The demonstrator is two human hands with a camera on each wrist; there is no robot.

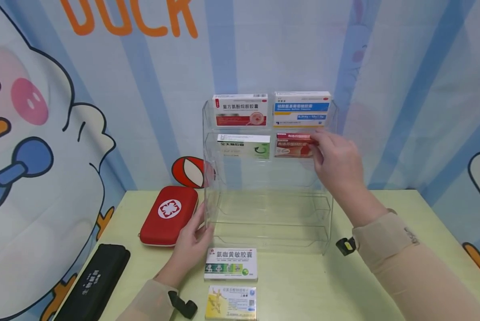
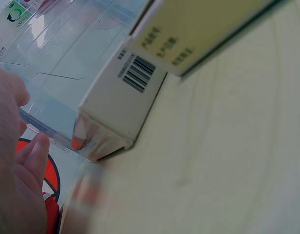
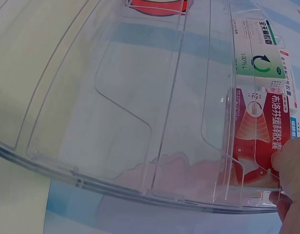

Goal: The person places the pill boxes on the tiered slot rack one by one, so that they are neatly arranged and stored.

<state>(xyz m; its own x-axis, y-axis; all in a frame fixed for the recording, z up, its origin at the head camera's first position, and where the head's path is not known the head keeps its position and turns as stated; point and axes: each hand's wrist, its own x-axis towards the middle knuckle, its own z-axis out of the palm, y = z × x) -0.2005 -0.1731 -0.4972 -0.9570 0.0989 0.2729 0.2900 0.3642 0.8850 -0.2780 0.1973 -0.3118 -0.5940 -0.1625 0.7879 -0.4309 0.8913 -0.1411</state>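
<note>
A clear acrylic tiered display rack [image 1: 264, 229] stands on the table. My left hand [image 1: 193, 238] holds its lower left side; in the left wrist view the thumb and fingers lie on either side of the rack's edge. My right hand [image 1: 338, 160] pinches the right end of a red medicine box [image 1: 290, 146], which sits in the second tier from the top. Left of it on that tier is a white and green medicine box [image 1: 244, 147]. The top tier carries a white and red box [image 1: 240, 110] and a white and blue box [image 1: 301, 110].
Before the rack lie a white and green capsule box [image 1: 230, 264] and a yellow and white box [image 1: 231, 303]. A red first-aid case [image 1: 169, 216] lies left of the rack, with a black case [image 1: 93, 283] nearer. Behind hangs a printed cloth [image 1: 163, 89].
</note>
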